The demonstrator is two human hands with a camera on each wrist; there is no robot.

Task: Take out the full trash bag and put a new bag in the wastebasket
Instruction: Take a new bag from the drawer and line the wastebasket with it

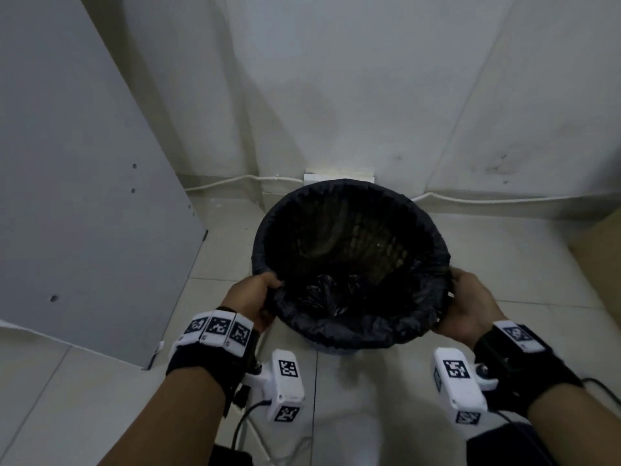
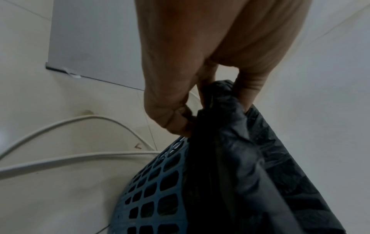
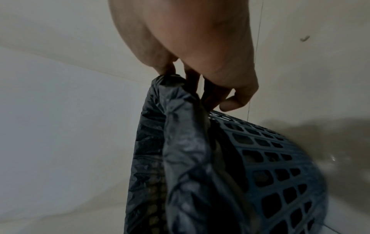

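Note:
A round blue lattice wastebasket point(image 2: 152, 194) point(image 3: 280, 171) stands on the tiled floor against the wall. A black trash bag point(image 1: 349, 250) point(image 2: 236, 158) point(image 3: 180, 142) lines it, its edge folded over the rim. My left hand point(image 1: 255, 297) point(image 2: 176, 120) pinches the bag's folded edge at the near left of the rim. At the near right of the rim, my right hand point(image 1: 467, 304) point(image 3: 200, 88) grips the bag's edge, fingers curled around it. Crumpled black plastic point(image 1: 322, 294) lies inside at the bottom.
A grey cabinet panel point(image 1: 77, 183) stands close on the left. White cables point(image 1: 235, 181) point(image 2: 70, 156) run along the wall base and over the floor beside the basket. A white socket plate point(image 1: 337, 176) sits on the wall behind the basket. A brown edge point(image 1: 601, 237) shows at right.

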